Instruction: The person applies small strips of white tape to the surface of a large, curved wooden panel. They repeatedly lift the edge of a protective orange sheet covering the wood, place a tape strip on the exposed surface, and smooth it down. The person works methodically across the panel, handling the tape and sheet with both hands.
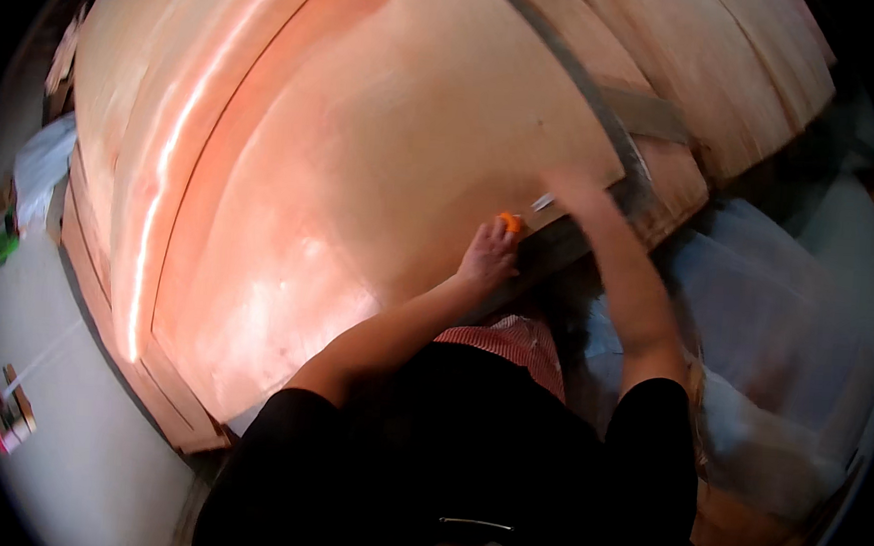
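Observation:
A large pale wooden sheet (437, 103) with a smooth, shiny face spreads out before me. My left hand (490, 254) rests at its near edge, its fingers closed around a small bright orange object (509, 221) whose kind I cannot make out. Just right of it, a short whitish piece (543, 201) lies close to the sheet; whether it joins the orange object is unclear. My right hand (579, 197) is over the sheet's near right corner, beside the whitish piece. Motion smears its fingers, so what it holds, if anything, does not show.
A dark strip (607, 113) runs along the sheet's right edge, with more wooden boards (710, 60) beyond. Clear plastic wrapping (755, 303) stands at the right. On the grey floor (89, 392) at left lie a box-like item (10, 412) and a green thing (3, 246).

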The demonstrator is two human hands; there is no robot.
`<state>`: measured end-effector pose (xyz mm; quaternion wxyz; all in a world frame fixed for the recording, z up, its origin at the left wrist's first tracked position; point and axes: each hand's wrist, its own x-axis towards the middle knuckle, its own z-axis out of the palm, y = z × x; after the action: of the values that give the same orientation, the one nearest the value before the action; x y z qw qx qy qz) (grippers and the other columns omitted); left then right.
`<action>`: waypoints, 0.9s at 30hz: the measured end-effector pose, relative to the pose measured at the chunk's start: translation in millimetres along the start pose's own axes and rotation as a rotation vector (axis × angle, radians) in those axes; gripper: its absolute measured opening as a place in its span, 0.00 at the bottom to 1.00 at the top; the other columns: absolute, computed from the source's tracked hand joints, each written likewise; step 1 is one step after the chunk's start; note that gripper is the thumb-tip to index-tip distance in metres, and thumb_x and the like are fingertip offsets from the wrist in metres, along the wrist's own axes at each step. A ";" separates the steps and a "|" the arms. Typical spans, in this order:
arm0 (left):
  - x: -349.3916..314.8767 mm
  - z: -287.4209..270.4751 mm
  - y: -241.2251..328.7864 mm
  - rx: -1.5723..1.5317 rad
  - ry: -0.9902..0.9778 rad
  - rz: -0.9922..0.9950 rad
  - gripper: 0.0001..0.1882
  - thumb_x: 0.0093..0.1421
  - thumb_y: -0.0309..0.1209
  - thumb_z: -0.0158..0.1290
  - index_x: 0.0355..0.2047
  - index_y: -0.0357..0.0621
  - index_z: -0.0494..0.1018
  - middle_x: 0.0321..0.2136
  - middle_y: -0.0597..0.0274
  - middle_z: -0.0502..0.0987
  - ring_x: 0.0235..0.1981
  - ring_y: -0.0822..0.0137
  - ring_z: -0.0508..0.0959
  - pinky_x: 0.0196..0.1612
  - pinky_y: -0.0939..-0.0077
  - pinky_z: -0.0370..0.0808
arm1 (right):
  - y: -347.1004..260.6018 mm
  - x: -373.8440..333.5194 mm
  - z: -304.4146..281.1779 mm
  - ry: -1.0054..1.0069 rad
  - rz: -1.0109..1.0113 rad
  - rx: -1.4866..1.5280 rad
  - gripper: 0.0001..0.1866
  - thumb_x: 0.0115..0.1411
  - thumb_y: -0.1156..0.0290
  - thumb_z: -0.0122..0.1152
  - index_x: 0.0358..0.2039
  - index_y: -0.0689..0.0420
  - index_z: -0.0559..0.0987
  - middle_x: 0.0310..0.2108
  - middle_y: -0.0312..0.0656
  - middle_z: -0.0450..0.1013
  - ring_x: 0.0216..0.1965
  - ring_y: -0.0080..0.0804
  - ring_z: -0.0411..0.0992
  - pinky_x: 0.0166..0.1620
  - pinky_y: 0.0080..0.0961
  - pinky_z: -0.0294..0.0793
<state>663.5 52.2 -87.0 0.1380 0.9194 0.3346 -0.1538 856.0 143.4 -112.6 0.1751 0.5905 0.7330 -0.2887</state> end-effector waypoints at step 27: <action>-246.8 80.9 -37.7 -0.582 0.489 -0.498 0.34 0.51 0.38 0.54 0.55 0.37 0.56 0.57 0.47 0.55 0.56 0.52 0.59 0.56 0.67 0.61 | -261.5 -19.1 91.1 -0.474 -0.291 0.805 0.07 0.56 0.71 0.52 0.29 0.63 0.71 0.19 0.37 0.71 0.19 0.20 0.69 0.22 0.16 0.69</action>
<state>443.4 -90.2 -74.0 0.2666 0.7433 0.5974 0.1396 600.1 35.8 -115.0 0.0529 0.4209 0.5781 -0.6970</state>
